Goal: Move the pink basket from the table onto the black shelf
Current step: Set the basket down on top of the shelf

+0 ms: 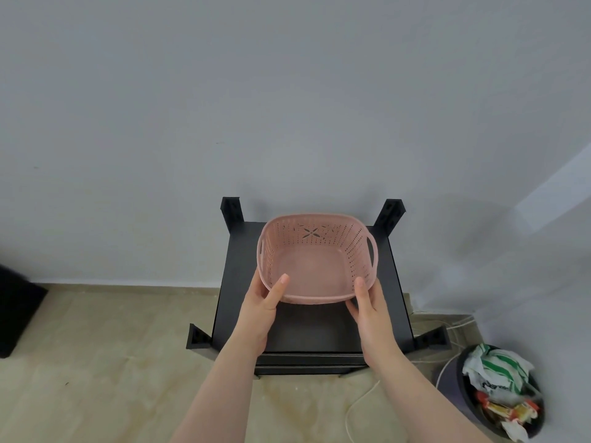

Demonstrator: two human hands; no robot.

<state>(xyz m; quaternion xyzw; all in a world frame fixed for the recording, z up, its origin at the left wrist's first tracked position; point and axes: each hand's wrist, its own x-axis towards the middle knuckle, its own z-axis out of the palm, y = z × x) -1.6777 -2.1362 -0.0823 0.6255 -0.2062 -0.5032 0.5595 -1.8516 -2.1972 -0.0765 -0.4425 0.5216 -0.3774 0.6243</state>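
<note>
Nearly done: pink basket [315, 260] at frame centre, over the black shelf [238, 276] top, near rim clamped by fingers of left hand [260, 310] and right hand [371, 310]; remaining, seemingly, setting down and release.

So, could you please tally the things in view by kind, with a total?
Baskets: 1, pink basket, held by left hand and right hand
Shelves: 1, black shelf
Bins: 1, bin
Cables: 1, white cable
Total: 4
</note>
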